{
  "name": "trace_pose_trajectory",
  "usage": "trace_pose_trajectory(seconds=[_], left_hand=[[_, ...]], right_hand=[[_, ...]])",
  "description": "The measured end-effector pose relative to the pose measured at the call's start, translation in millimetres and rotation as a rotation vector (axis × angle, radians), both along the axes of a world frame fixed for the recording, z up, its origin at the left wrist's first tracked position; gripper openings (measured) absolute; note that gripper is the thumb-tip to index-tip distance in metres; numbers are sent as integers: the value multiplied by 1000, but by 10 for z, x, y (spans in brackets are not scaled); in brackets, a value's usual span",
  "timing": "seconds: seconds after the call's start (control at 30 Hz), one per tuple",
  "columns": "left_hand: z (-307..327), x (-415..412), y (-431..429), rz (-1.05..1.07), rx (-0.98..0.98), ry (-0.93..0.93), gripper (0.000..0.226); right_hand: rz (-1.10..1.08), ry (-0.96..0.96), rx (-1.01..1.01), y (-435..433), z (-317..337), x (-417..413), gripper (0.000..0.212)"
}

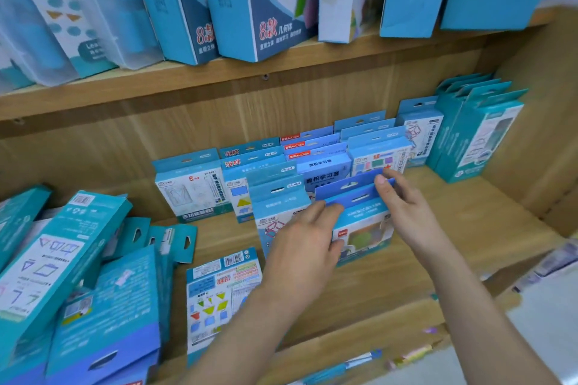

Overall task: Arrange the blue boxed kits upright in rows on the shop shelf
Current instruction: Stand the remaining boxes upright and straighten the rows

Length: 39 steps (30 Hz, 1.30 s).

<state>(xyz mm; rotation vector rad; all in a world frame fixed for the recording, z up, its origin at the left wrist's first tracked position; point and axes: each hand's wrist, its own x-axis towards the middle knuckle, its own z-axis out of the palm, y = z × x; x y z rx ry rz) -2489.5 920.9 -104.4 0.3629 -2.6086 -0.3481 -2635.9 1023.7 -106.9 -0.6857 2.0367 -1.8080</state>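
**Both hands set a kit upright at the front of the rows**

The blue boxed kit [362, 228] stood on its bottom edge on the wooden lower shelf [453, 259], just ahead of the standing rows [312, 162], and leaned slightly back. The left hand [300, 244] gripped its left side, thumb across the printed face. The fingers [383, 180] of the right hand [409, 212] were clamped on the top right corner of its hang tab [353, 194]. Holding it at two opposite points probably kept the thin box from toppling while it was squared up with its neighbours.

The kits were flat card cartons, smooth and glossy, each with a slotted tab on top. The shelf showed pale wood grain. One loose kit [222, 291] lay flat, barcode side up, near the shelf's front edge. To the left a heap of teal boxes [62, 259] lay slanted and overlapping, apparently not yet sorted. Taller boxes [250, 9] leaned on the shelf above.
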Motion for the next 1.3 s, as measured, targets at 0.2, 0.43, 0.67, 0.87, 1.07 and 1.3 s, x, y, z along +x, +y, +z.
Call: trace_pose_trajectory(seconds=[0.2,0.43,0.67,0.87,1.07,1.3], left_hand=[[-129,-22,108,9,124,141,35],[-176,-102,269,-17,180,112,35],[314,249,-242,220,139,239,87],[293,242,-760,157,656,-40,120],[184,253,-787,85,723,17,115],[342,392,-733,144,745,202,101]], right_hand=[[2,-29,-16,109,35,-4,12],[-97,-32,-120,195,-56,24,12],[10,-70,-117,285,-93,-18,43],[366,-143,20,348,-51,-86,96],[357,-135,90,319,-81,-139,91],[352,-159,75,336,-71,-102,89]])
